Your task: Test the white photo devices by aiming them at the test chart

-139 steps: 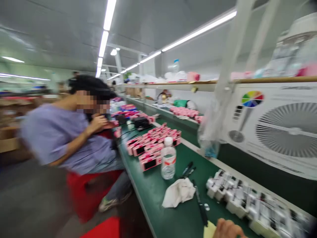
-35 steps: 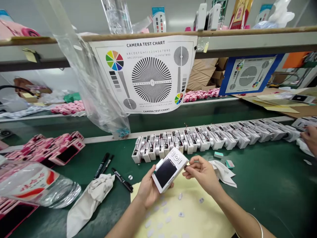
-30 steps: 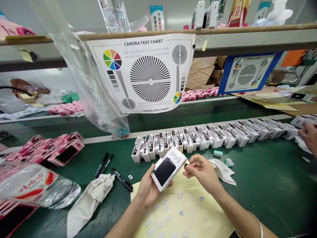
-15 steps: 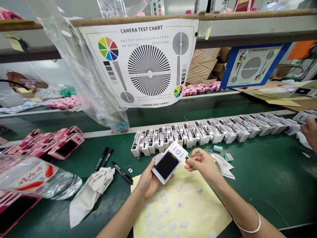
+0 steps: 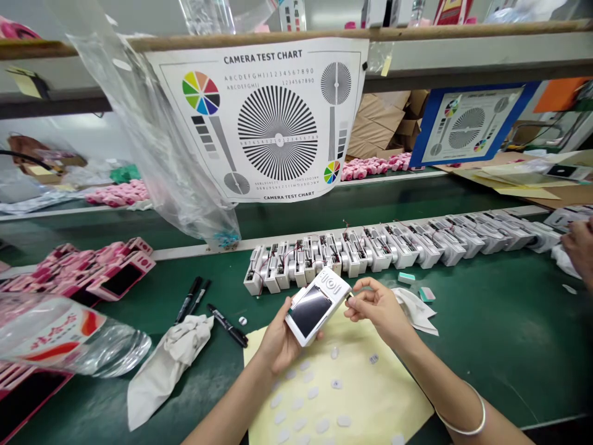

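A white digital camera [image 5: 314,308] with a dark screen and round buttons faces up, tilted, above the yellow sheet [image 5: 389,395]. My left hand [image 5: 283,340] is closed round its lower left side. At the camera's right edge, my right hand [image 5: 373,309] pinches a small dark piece [image 5: 348,298], possibly a memory card; the fingertips hide most of it. Several small pale oval pieces [image 5: 323,425] lie on the sheet below. Just behind the camera stands a long row of opened white camera bodies [image 5: 354,253] with circuit boards and wires showing.
Pink cameras [image 5: 123,278], a plastic bottle [image 5: 83,334], black markers [image 5: 227,324] and a crumpled cloth [image 5: 169,364] lie to the left. A test chart [image 5: 278,123] hangs ahead. Small green-and-white blocks [image 5: 427,295] and a white cloth [image 5: 414,309] lie right. Another person's hand [image 5: 579,247] is at the far right.
The camera has tilted slightly in my left hand, and its screen now catches a reflection. My right hand stays pinched at its edge, nearly unmoved.
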### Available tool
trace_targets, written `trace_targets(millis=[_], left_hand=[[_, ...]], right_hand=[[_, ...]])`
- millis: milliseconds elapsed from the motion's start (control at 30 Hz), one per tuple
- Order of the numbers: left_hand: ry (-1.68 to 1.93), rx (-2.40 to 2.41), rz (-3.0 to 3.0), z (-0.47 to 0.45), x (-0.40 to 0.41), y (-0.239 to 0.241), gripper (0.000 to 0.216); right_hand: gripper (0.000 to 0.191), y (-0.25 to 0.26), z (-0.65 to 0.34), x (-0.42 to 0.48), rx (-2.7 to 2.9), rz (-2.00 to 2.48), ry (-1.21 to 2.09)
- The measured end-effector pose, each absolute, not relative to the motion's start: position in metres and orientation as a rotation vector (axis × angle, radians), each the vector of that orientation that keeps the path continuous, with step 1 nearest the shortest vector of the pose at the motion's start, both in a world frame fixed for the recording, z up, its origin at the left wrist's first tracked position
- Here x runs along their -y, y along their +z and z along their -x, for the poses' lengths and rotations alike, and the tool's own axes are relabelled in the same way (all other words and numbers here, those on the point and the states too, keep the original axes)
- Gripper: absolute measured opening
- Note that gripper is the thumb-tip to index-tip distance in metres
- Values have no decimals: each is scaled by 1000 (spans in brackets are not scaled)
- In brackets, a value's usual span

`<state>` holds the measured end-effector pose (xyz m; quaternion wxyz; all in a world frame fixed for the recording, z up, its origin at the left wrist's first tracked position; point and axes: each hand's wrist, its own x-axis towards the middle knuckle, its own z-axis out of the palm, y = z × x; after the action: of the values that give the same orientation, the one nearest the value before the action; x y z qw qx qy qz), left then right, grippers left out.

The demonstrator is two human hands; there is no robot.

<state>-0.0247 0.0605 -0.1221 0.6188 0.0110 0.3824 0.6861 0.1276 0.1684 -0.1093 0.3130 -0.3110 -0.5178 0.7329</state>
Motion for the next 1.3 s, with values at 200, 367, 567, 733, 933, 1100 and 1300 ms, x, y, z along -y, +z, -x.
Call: trace_targets(millis=[200,367,567,733,933,1100,1300], left_hand=[[1582,-877,-25,25,-60,-123,42],[1619,-888,-121,25,-59,-122,38],[1630,-866,-127,24,-56,-122,38],[1479,-757,-65,18,-54,-124,43],[1377,-619,-64,15,-51,-122,57],[1424,-537,-101,18,-49,-123,60],[1419,-546,-95,19,-50,-123,59]], right_hand=[[41,-108,-128,-167,1356,849,1938],[42,-110,-127,-168,1362,865,1922],[44,-114,-129,-171,1396,883,1905],[47,-120,-132,-176,1551,660,1862],[45,-131,-131,-176,1631,391,1849],[51,-135,-131,-177,1588,369,1927],[47,-137,-125,-176,1515,447,1885]])
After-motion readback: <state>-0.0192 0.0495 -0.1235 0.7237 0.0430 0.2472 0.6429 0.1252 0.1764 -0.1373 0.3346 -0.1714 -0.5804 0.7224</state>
